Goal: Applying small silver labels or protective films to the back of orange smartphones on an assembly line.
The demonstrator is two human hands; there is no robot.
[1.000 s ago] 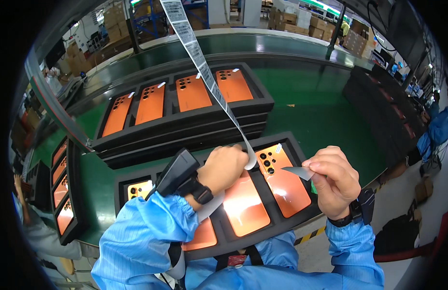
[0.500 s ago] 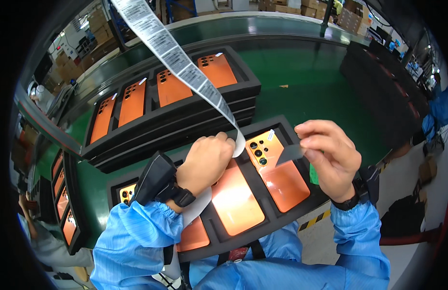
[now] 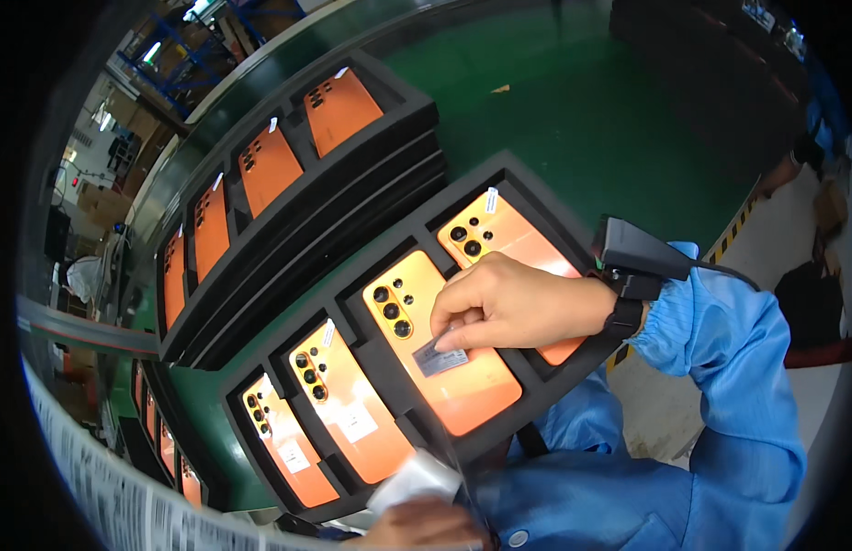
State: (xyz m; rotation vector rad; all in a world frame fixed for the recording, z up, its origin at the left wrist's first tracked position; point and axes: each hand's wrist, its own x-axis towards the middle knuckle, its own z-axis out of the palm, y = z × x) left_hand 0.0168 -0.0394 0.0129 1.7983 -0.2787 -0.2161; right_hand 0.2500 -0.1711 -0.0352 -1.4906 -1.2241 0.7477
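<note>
My right hand (image 3: 504,303) reaches over a black foam tray (image 3: 357,317) from the right. Its thumb and fingers pinch a small greyish translucent label (image 3: 441,358), which lies against the back of an orange phone (image 3: 467,399), below its camera lenses. Two phones to the left, a middle one (image 3: 348,418) and an end one (image 3: 283,441), carry white stickers. The rightmost phone (image 3: 527,239) is partly covered by my right hand and forearm. My left hand (image 3: 426,525) is blurred at the lower edge, beside a white piece (image 3: 417,479); its fingers are smeared.
A long printed label strip (image 3: 169,514) curves across the lower left. Behind the near tray, a stack of black foam trays (image 3: 389,161) holds more orange phones on the green surface (image 3: 527,119). Another tray of phones (image 3: 164,441) is at the left. Dark stacked trays stand far right.
The view has turned and shifted. My right hand has brought the label from the tray's right end onto the neighbouring phone. My left hand has dropped toward the lower edge, and the strip has swung down left.
</note>
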